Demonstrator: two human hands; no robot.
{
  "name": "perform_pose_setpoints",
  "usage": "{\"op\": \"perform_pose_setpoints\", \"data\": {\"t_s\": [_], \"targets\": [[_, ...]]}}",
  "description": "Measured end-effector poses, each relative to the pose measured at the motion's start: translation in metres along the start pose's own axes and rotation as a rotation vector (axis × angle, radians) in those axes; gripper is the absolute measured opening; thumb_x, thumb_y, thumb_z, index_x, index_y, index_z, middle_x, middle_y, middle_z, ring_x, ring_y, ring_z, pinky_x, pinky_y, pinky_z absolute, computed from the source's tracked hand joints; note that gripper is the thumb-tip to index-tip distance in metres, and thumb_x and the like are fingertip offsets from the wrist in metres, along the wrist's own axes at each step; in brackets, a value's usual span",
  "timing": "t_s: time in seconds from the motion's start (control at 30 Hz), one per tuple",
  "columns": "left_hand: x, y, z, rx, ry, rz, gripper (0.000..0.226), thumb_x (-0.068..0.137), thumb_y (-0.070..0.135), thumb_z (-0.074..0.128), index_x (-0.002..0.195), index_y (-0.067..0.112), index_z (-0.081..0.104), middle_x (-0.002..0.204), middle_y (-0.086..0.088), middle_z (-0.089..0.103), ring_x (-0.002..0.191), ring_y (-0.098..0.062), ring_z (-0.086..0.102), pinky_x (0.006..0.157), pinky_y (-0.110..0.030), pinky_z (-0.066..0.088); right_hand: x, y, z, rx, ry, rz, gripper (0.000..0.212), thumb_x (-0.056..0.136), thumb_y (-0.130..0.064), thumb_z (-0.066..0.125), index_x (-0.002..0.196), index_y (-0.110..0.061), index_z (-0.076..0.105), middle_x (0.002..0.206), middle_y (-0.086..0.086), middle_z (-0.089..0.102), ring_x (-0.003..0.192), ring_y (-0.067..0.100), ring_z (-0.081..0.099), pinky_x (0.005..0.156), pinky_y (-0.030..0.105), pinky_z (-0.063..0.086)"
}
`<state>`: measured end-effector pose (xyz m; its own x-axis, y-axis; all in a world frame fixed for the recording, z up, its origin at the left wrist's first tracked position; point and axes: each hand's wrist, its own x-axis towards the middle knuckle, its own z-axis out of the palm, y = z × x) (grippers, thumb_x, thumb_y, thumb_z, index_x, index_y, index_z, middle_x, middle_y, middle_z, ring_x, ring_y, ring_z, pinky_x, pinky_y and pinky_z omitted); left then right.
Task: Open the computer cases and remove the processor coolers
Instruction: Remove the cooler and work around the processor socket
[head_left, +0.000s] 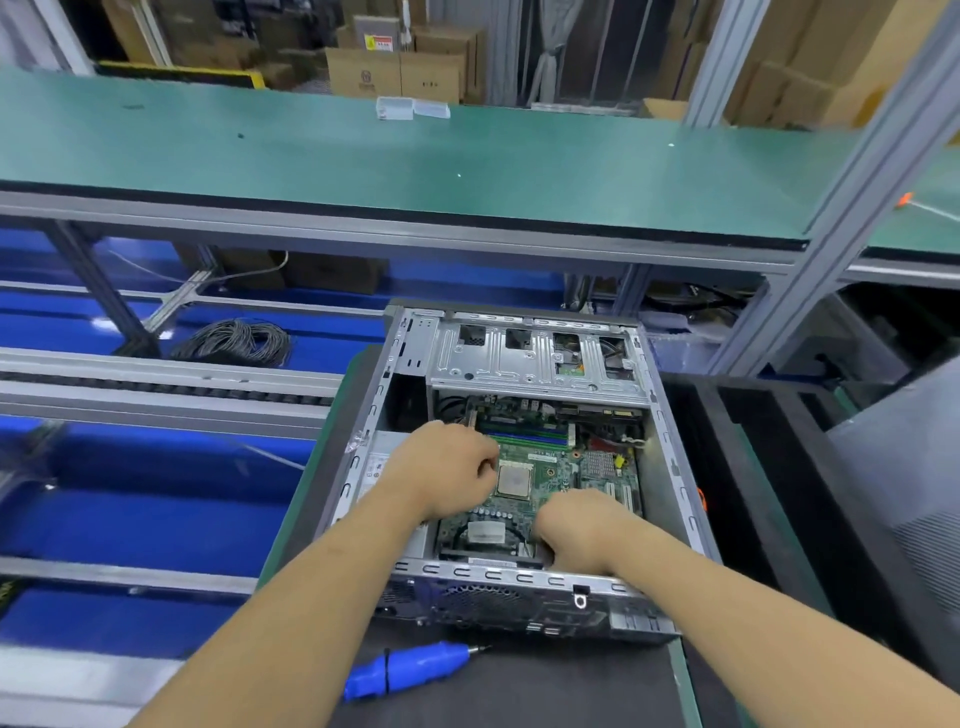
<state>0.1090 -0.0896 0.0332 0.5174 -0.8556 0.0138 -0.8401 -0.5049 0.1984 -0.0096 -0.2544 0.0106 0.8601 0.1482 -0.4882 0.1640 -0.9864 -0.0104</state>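
An open computer case lies flat on the dark mat, its green motherboard exposed. A bare square processor shows in the middle of the board, with no cooler over it. My left hand sits just left of the processor, fingers curled with their tips at the socket edge; I cannot tell if they pinch anything. My right hand is curled down inside the case near its front wall, fingers hidden. Between the hands lies a pale square patch in a dark curved frame.
A blue electric screwdriver lies on the mat in front of the case. The silver drive cage fills the case's far end. A coil of black cable rests on the blue surface to the left. A green shelf runs above.
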Motion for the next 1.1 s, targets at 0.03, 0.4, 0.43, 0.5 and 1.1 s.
{"op": "perform_pose_setpoints", "data": {"t_s": [0.03,0.4,0.43,0.5,1.1], "targets": [[0.001,0.0,0.0,0.019,-0.008,0.013,0.026,0.087,0.031,0.041,0.084,0.022,0.065,0.082,0.004,0.068,0.079,-0.019,0.06,0.079,-0.033,0.046,-0.001,0.0,0.0,0.02,0.016,0.005,0.016,0.085,-0.022,0.058,0.087,-0.013,0.072,0.082,0.002,0.063,0.076,0.025,0.064,0.065,0.034,0.054],[-0.004,0.02,0.004,0.119,-0.295,0.201,0.04,0.091,0.053,0.045,0.078,0.021,0.065,0.067,0.004,0.063,0.062,-0.014,0.053,0.101,-0.036,0.033,-0.008,0.008,0.004,0.235,0.09,0.062,0.014,0.075,-0.025,0.065,0.071,-0.012,0.068,0.066,0.003,0.065,0.061,0.022,0.058,0.058,0.031,0.054],[-0.003,0.027,0.005,0.068,-0.334,0.205,0.041,0.091,0.059,0.049,0.086,0.024,0.068,0.074,0.005,0.065,0.067,-0.016,0.055,0.095,-0.036,0.038,-0.008,0.007,0.003,0.226,0.088,0.073,0.018,0.077,-0.027,0.066,0.069,-0.011,0.066,0.062,0.004,0.06,0.057,0.022,0.052,0.053,0.029,0.048],[0.0,0.037,0.007,-0.006,-0.393,0.188,0.031,0.091,0.05,0.06,0.102,0.022,0.069,0.084,0.003,0.062,0.077,-0.021,0.058,0.082,-0.037,0.05,-0.007,0.007,0.004,0.233,0.072,0.093,0.016,0.076,-0.026,0.066,0.068,-0.012,0.064,0.059,0.004,0.056,0.055,0.023,0.049,0.05,0.027,0.042],[0.003,0.037,0.02,0.067,-0.427,0.026,0.05,0.082,0.073,0.053,0.105,0.029,0.057,0.091,0.005,0.066,0.084,-0.024,0.064,0.074,-0.037,0.055,-0.007,0.007,0.009,0.297,0.122,0.06,0.018,0.082,-0.025,0.063,0.081,-0.007,0.059,0.074,0.012,0.062,0.065,0.027,0.052,0.06,0.038,0.049]]}}
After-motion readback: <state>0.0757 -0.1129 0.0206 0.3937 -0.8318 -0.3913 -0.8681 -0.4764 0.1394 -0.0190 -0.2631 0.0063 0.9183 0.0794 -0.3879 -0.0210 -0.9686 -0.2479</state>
